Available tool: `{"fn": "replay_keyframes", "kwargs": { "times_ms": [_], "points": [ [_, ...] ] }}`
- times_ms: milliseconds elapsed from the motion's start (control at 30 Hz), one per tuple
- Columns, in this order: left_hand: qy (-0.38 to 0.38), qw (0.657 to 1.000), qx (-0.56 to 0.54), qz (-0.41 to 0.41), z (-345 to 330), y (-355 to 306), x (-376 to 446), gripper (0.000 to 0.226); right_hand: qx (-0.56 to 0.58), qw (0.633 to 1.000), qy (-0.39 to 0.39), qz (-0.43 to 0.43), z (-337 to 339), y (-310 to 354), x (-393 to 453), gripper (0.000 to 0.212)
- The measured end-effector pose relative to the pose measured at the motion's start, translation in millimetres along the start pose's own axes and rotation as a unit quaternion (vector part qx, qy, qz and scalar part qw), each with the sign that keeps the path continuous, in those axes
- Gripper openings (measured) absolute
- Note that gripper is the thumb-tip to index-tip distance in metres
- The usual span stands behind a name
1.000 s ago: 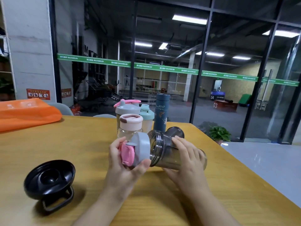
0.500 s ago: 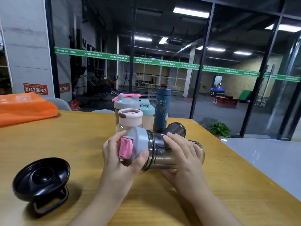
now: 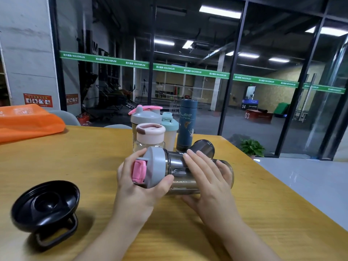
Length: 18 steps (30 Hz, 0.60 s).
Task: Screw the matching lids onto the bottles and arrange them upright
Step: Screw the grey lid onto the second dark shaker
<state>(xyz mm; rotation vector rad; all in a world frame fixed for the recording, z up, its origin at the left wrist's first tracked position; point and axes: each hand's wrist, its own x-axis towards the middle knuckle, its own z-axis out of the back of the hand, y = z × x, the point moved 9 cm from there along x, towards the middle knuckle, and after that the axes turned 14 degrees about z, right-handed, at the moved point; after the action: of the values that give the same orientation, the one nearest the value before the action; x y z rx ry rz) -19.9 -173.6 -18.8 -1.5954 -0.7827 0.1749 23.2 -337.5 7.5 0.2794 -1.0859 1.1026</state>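
Wooden table [image 3: 56, 166] before dark glass wall [image 3: 188, 44], ceiling strip lights [image 3: 217, 11] beyond.

the grey lid [image 3: 153, 167], a second ago clear of the smoky bottle's [image 3: 180, 173] threads, now sits flush on its mouth; the right hand's fingers [image 3: 195, 162] lie straighter across the bottle.

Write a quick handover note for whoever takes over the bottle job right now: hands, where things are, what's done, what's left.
Left hand grips the grey lid with its pink flap, seated on the smoky bottle.
Right hand wraps round that bottle, which is held sideways above the table.
Done: four capped bottles stand upright at the back.
Left: finish tightening this lid and stand the bottle up. Then the black lid at near left; a dark bottle lies on its side behind the hands, whether they match I cannot tell.
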Motion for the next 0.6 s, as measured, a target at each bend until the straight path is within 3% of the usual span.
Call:
{"fn": "replay_keyframes", "kwargs": {
  "times_ms": [67, 167, 333, 400, 467, 533, 600],
  "points": [
    [-0.005, 1.000, -0.017, 0.010, 3.7, 2.4, 2.3, 0.073, -0.008, 1.000, 0.011, 0.016, -0.9, 4.1, 2.2, 0.091],
    [-0.003, 0.999, -0.025, 0.022, 8.0, 3.7, 5.7, 0.072, 0.013, 1.000, 0.004, -0.005, 3.7, 0.0, 4.7, 0.074],
    [0.034, 0.995, -0.069, 0.055, 12.6, 4.6, 10.0, 0.066, 0.126, 0.971, -0.049, -0.196, 14.9, -52.9, -21.6, 0.063],
    [0.050, 0.993, -0.080, 0.064, 11.7, 2.5, 9.3, 0.066, 0.265, 0.903, -0.049, -0.335, 4.2, -71.8, -41.9, 0.066],
    [0.059, 0.993, -0.079, 0.062, 10.0, -0.9, 8.4, 0.070, 0.416, 0.784, -0.015, -0.461, -20.8, -72.2, -60.1, 0.067],
    [0.071, 0.993, -0.078, 0.058, 8.1, -2.7, 8.1, 0.073, 0.508, 0.685, 0.005, -0.522, -36.9, -64.9, -68.7, 0.063],
    [0.087, 0.992, -0.074, 0.060, 5.2, -3.2, 7.2, 0.077, 0.551, 0.625, 0.015, -0.553, -42.7, -59.7, -72.5, 0.058]
  ]
}}
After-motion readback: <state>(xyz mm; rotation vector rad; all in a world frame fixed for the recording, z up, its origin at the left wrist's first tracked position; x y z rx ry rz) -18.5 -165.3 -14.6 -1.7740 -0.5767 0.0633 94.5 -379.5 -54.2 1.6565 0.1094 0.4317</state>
